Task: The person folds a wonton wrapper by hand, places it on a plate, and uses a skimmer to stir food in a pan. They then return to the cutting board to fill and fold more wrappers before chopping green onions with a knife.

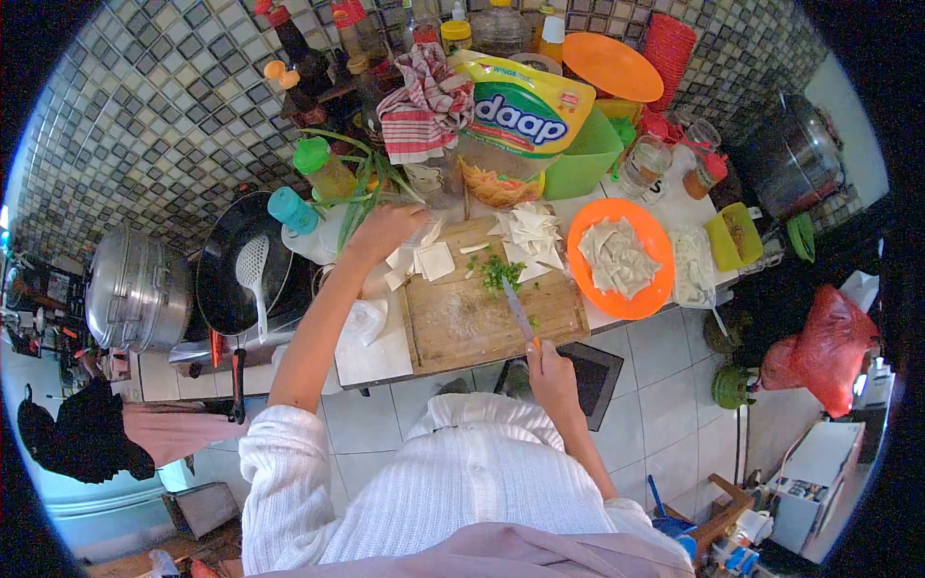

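My right hand point(554, 378) is closed round the handle of a knife point(517, 308). The blade points away from me over the wooden cutting board point(453, 332), its tip at a small heap of chopped green onion point(498, 274). My left hand point(387, 231) is stretched beyond the board's far left corner, beside long green onion stalks point(358, 197) and a clear container. Its fingers are bunched; what they hold, if anything, is hard to make out. White square wrappers point(434, 260) lie close below that hand, and another pile of wrappers point(528, 231) sits at the board's far right.
An orange plate point(588, 289) of folded wrappers stands right of the board, beside a clear tub point(691, 270). A black pan point(226, 279) with a slotted spatula point(253, 270) and a steel pot point(140, 289) are at left. Bottles and a yellow pouch point(525, 106) line the back.
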A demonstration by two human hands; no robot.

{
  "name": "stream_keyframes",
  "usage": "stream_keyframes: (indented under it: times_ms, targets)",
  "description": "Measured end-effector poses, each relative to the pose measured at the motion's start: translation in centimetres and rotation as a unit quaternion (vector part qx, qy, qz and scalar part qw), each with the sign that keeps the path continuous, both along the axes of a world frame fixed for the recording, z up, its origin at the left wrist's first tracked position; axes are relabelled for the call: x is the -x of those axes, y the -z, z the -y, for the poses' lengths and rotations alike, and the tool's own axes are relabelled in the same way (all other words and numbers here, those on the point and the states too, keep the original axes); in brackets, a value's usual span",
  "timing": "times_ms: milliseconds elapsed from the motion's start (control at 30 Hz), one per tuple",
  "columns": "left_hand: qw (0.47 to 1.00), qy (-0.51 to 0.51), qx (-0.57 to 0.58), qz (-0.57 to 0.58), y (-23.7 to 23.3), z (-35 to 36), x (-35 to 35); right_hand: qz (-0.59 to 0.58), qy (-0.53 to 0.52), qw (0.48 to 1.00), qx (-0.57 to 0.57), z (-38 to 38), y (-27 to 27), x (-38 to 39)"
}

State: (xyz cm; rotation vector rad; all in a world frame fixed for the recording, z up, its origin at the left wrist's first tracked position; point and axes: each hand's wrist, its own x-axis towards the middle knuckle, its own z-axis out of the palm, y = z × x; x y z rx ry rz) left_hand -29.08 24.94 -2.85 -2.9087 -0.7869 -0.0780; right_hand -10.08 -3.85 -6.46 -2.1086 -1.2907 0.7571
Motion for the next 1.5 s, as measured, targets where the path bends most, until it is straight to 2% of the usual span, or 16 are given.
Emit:
stream_keyframes:
  times_ms: [100,333,400,533,633,733,800,1033,1233,1300,1400,1500]
  targets:
    - [0.999,0.035,-0.016,0.013,0.3,-0.4,0.1,0.008,-0.008,1.0,0.004,0.0,0.4,0.0]
    - [0.999,0.034,-0.031,-0.022,-0.1,-0.5,-0.5,0.006,-0.01,1.0,-0.017,0.1,0.4,0.3]
    - [0.998,-0.005,0.041,-0.041,-0.9,-0.4,-0.8,0.022,-0.015,0.999,-0.035,0.1,0.6,0.3]
    - [0.997,0.019,0.061,-0.034,0.4,-1.7,-0.8,0.023,-0.01,1.0,-0.012,0.1,0.8,0.3]
    - [0.996,-0.007,0.074,-0.043,0.5,-1.6,-0.9,0.026,-0.01,0.999,-0.017,0.2,0.8,0.4]
    - [0.996,-0.017,0.081,0.022,0.9,-1.5,-0.4,0.017,-0.004,0.999,-0.027,0.2,0.4,0.6]
    - [0.986,-0.067,0.122,0.09,1.1,-1.6,-0.1,0.02,-0.007,0.999,-0.031,0.3,0.5,0.6]
    - [0.99,-0.056,0.089,0.092,0.6,-0.9,0.2,0.034,-0.017,0.999,-0.027,0.2,0.9,0.7]
    - [0.987,-0.033,0.122,0.101,1.3,-2.3,0.8,0.03,-0.023,0.998,-0.039,0.2,0.7,0.8]
    - [0.989,0.028,0.115,0.09,1.4,-2.7,0.8,0.023,-0.021,0.999,-0.038,0.2,0.4,0.8]
    - [0.99,0.047,0.107,0.075,1.1,-2.7,0.7,0.016,-0.019,0.999,-0.029,0.2,0.1,0.8]
    - [0.993,0.026,0.09,0.075,0.8,-2.3,0.5,0.01,-0.011,1.0,-0.016,0.3,0.5,0.7]
